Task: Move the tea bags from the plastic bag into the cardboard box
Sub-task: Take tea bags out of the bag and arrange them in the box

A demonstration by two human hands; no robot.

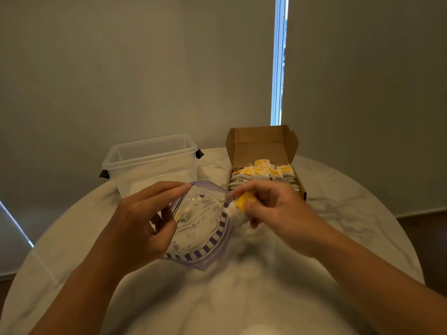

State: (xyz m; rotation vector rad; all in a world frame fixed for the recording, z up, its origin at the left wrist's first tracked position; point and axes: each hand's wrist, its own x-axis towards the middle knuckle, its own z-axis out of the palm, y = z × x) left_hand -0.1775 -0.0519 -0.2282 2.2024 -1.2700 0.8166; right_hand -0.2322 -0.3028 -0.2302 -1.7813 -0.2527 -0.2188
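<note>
My right hand (273, 209) is curled around a clump of tea bags (242, 207), white pouches with a yellow tag showing between my fingertips. The clump is blurred, so I cannot count the bags. It hangs just in front of the near end of the cardboard box (263, 146), above the table and right beside the mouth of the plastic bag (205, 238).

The box stands open with its lid flap upright at the far side. Rows of packed tea bags (263, 171) fill it, their yellow tags on top.

The plastic bag, clear with purple stripes and print, sits to the near left of the box. My left hand (142, 221) holds its open rim, the forefinger stretched along the upper edge and the other fingers bent around the side. One loose tea bag (186, 213) remains inside it.

To the left of the box stands a clear plastic tub (150, 163) with dark clips. Everything rests on a marble table (350, 213).
</note>
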